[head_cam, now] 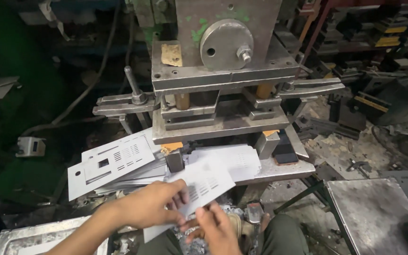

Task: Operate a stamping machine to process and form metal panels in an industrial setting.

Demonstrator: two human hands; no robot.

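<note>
Head view shows both your hands low in the middle, in front of the grey steel stamping press [223, 71]. Your left hand [149, 205] lies on top of a thin, pale grey punched metal sheet with rows of small slots [204, 184], fingers bent and pressing its left part, thumb under the edge as far as I can see. Your right hand [216, 231] is below the sheet and pinches its lower edge between the fingers and the thumb. So the sheet is held by both hands, tilted, just in front of the press table [284, 171] and not yet lying on it.

What could go wrong, in my judgement: the edges of such a sheet are probably sharp, and if it slides between your bare fingers it can cut them. The sheet is thin, so it may bend or slip out if one hand lets go early. The press die [223, 120] is near above the sheet; fingers that follow the sheet too far forward would come under it.

On the left, a stack of similar punched sheets [112, 165] leans on the table, loosely piled, and a push from your arm could make it slide off.
</note>
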